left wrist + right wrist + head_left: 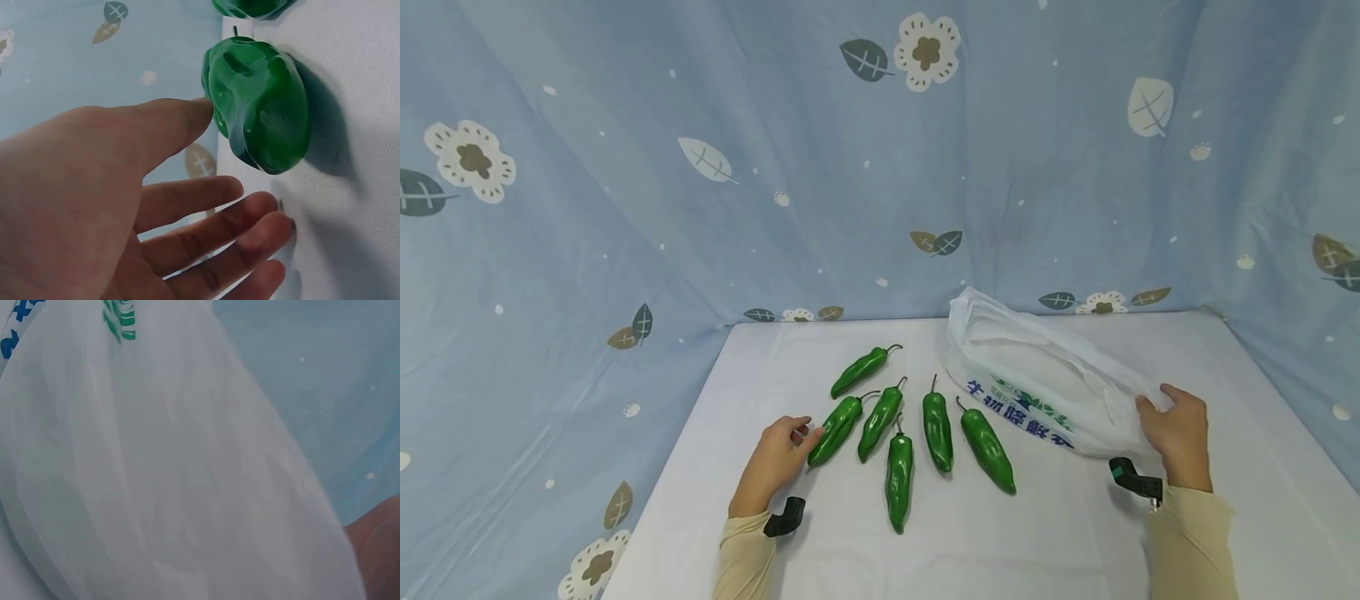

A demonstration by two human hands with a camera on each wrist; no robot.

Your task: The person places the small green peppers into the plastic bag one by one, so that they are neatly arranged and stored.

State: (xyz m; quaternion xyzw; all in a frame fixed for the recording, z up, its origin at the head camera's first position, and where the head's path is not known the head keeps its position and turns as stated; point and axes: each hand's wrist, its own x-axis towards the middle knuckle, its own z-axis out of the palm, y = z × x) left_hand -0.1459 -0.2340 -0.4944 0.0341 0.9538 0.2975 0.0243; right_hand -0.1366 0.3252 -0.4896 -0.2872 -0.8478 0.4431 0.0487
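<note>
My left hand (778,458) is beside the leftmost front green chili pepper (837,431), its thumb by the pepper and its fingers loosely bent below. In the left wrist view the thumb tip meets the edge of that pepper (262,106); nothing is gripped. At the right, my right hand (1180,433) holds the right end of a white plastic bag (1105,429) printed in blue and green. The bag lies on its side with its mouth partly spread. In the right wrist view the bag (169,456) hides the fingers, and only part of the hand (381,550) shows.
Several more green peppers lie on the white tabletop (1000,550): one farther back (865,369), others in the middle, one nearest the front (898,483), and one (987,448) just left of the bag. A blue patterned curtain (820,167) encloses the back and sides.
</note>
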